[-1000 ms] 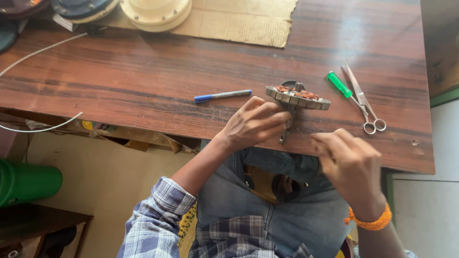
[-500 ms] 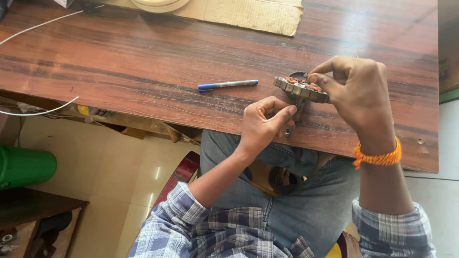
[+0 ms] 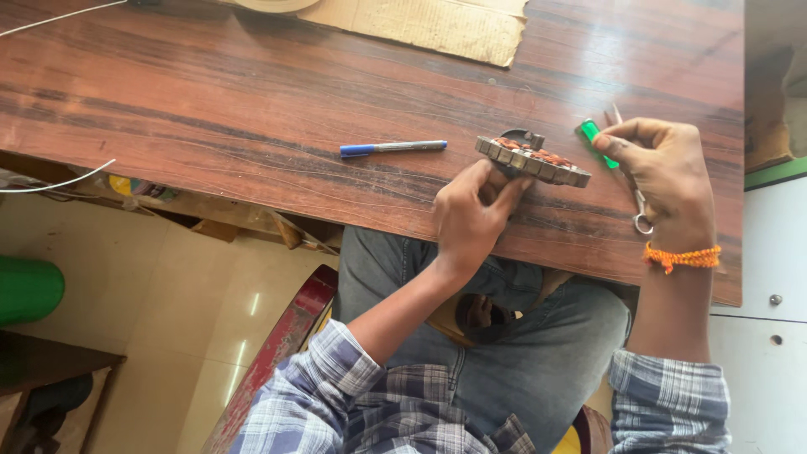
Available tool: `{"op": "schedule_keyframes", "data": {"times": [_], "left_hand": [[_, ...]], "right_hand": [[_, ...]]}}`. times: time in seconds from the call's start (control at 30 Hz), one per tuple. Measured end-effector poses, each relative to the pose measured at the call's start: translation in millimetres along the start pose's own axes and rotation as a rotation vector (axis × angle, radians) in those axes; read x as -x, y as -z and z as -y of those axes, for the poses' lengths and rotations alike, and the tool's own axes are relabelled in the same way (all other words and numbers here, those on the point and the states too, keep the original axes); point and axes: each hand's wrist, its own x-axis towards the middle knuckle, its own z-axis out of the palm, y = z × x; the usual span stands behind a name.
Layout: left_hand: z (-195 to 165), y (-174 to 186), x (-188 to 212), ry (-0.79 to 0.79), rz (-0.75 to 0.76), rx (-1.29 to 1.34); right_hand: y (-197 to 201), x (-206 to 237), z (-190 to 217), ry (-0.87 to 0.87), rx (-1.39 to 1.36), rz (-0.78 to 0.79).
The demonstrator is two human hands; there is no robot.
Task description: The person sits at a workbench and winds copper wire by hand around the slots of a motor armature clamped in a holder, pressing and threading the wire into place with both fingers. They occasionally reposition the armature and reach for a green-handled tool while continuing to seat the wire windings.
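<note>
Seated work at a dark reddish-brown wooden table [image 3: 210,109], seen from above. The round, flat, grey metal motor core with copper-coloured windings [image 3: 533,160] lies on the table close to the near edge. The left hand [image 3: 472,210] steadies it, fingertips pressed to its near rim and thumb side curled against the table edge; it braces the core but does not grip around it. The right hand [image 3: 664,181], with an orange thread band at the wrist, is cupped over a green-handled tool [image 3: 595,136] and a pair of steel scissors [image 3: 632,195] lying just right of the core; the thumb tip touches the green handle, but whether the fingers have clasped either tool cannot be told. To take a tool cleanly, the left hand would best hold the core firmly against sliding (it sits near the edge). A blue-capped grey pen [image 3: 392,149] lies left of the core, and a sheet of brown cardboard [image 3: 437,29] lies at the far side.
</note>
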Motion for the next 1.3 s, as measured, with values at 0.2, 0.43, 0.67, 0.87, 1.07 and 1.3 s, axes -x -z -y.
{"op": "schedule_keyframes", "data": {"times": [0.2,0.43,0.67,0.87,1.07,1.3], "left_hand": [[-4,32,-57,-1.155,0.208,-0.209],[0,48,-85,-0.929,0.593,-0.356],[-4,45,-86,-0.844,0.603,-0.34],[4,45,-85,-0.81,0.594,-0.318],[7,43,-84,-0.923,0.537,-0.283],[15,54,-82,-1.107,0.609,-0.458]], "right_hand": [[21,28,7,-0.024,0.031,-0.056],[26,67,53,0.121,-0.008,0.015],[-13,108,68,0.304,0.266,0.077],[-37,118,41,0.415,0.595,0.075],[-56,110,-6,0.748,0.752,-0.064],[-71,104,-29,0.829,0.647,-0.066]]}}
